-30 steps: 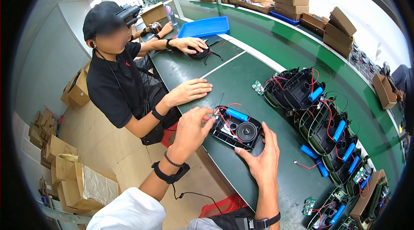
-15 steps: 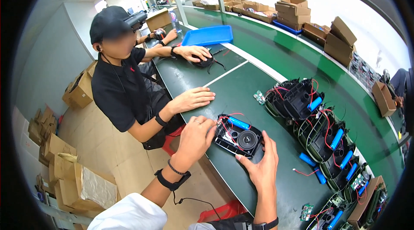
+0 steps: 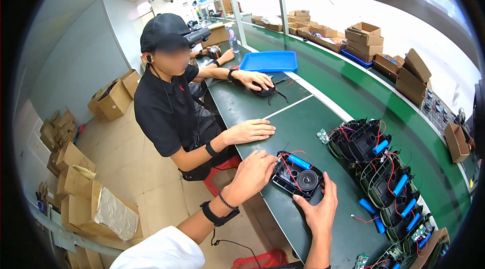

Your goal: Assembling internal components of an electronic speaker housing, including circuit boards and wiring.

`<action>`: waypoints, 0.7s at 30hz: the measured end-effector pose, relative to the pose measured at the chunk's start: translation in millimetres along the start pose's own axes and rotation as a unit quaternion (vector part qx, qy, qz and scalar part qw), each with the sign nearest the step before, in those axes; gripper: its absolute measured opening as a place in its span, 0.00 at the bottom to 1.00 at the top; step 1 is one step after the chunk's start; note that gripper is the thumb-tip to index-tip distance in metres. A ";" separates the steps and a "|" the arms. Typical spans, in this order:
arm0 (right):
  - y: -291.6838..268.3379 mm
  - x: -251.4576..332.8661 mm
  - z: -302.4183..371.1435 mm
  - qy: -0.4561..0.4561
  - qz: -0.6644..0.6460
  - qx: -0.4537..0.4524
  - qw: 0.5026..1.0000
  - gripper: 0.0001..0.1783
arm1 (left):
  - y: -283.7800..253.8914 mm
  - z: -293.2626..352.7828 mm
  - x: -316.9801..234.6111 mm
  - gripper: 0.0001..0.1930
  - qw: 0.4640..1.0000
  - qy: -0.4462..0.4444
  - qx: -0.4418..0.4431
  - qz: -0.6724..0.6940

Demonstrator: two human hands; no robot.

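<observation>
A black speaker housing (image 3: 289,188) lies on the green bench, its inside facing up. In it are a round speaker (image 3: 307,180), a blue cylindrical battery (image 3: 300,161) and red wires. My left hand (image 3: 251,172) is closed in a pinch at the housing's left end, by the wire ends; its fingertips hide what they hold. My right hand (image 3: 321,207) grips the housing's right end, thumb on the near edge and fingers round the far side.
Several housings with batteries (image 3: 399,184) stand in a row at right, near loose blue batteries (image 3: 368,206) and a green circuit board (image 3: 323,136). A co-worker's hand (image 3: 250,131) rests on the bench beyond my left hand. A blue tray (image 3: 268,61) lies farther back.
The whole view has shifted, so the scene sits farther right and lower. Both hands keep about the same hold at the housing.
</observation>
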State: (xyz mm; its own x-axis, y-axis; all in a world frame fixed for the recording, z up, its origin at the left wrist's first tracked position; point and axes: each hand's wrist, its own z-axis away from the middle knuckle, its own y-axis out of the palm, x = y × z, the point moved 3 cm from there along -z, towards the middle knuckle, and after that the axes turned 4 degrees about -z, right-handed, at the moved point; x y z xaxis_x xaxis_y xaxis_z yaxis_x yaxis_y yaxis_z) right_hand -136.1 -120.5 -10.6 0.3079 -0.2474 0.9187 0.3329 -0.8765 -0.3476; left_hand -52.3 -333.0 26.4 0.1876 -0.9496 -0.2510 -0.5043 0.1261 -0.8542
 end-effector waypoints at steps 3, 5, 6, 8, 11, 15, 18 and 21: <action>2.0 -1.2 -2.4 -0.012 -0.002 0.002 1.000 0.57 | 1.3 -0.3 3.6 0.07 1.000 0.011 0.005 0.017; 1.2 -0.8 -3.3 -0.015 -0.002 0.000 1.000 0.57 | -1.1 -2.3 2.1 0.08 1.000 0.029 0.008 0.003; -1.5 -0.4 -2.5 -0.017 -0.004 -0.004 1.000 0.57 | -2.9 -2.1 -1.4 0.08 0.999 0.034 0.004 0.003; -0.7 -3.5 -0.6 -0.026 0.008 -0.016 0.999 0.57 | -3.1 1.2 -3.1 0.10 1.000 0.013 0.019 -0.009; 3.9 -7.2 -3.4 -0.043 0.014 -0.027 0.999 0.57 | -9.0 5.3 3.7 0.15 0.999 0.026 0.030 0.034; 5.4 -7.4 -0.5 -0.066 0.017 -0.034 0.997 0.57 | -6.8 24.0 5.9 0.26 0.995 0.002 0.052 0.087; 10.9 -9.5 4.5 -0.082 0.050 -0.062 0.993 0.61 | -4.4 45.7 -8.6 0.27 0.990 -0.062 -0.070 0.108; 10.6 -0.6 8.3 -0.020 0.031 -0.050 0.998 0.63 | -4.9 59.4 -28.7 0.26 0.974 -0.135 -0.059 0.173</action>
State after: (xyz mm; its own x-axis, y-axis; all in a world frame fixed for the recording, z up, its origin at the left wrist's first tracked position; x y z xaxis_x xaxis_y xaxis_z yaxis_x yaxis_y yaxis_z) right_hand -125.3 -126.2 -16.4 0.3615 -0.2865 0.8873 0.2228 -0.8975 -0.3806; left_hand -5.1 -289.3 10.7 0.1951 -0.7446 -0.6384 -0.6676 0.3760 -0.6426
